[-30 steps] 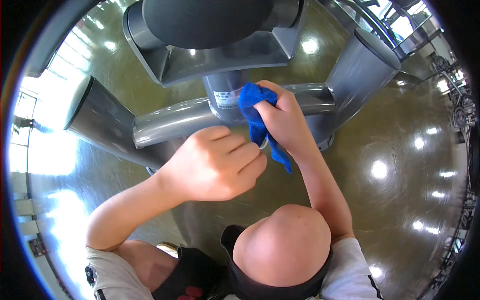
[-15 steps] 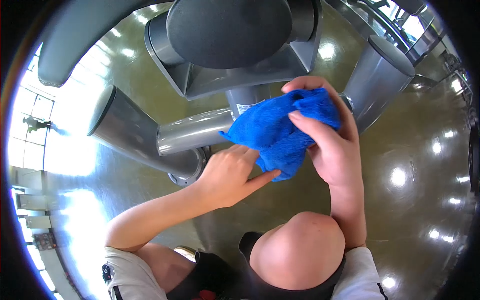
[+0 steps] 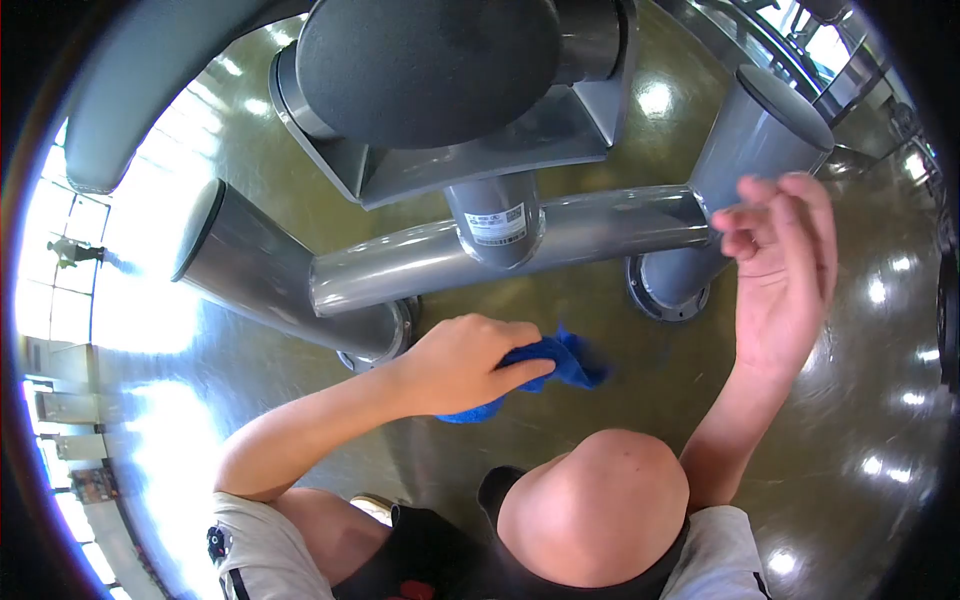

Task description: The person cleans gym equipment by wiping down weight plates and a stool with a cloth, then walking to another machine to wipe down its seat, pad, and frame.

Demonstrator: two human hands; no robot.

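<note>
My left hand [image 3: 462,362] is closed around a bunched blue cloth [image 3: 574,362], which sticks out past the fingers on the right and hangs below the palm. Off to the right, my right hand [image 3: 785,275] is raised with loosely bent fingers and holds nothing. It appears in front of the grey right post [image 3: 755,135]; whether it touches the post I cannot tell. A grey crossbar [image 3: 390,268] of the metal frame lies beyond both hands, and a short tube on it carries a white printed label [image 3: 496,226].
A large dark oval pad or cap [image 3: 430,75] tops the frame. The left post [image 3: 250,245] leans outward, and bolted round feet [image 3: 668,290] stand on the glossy floor [image 3: 850,400]. My bent knee [image 3: 595,500] is close below the hands. More metal equipment stands at upper right.
My right hand has let go of the blue cloth and moved right. The cloth, once spread between both hands, is now gathered in my left hand and lower, uncovering the label and crossbar.
</note>
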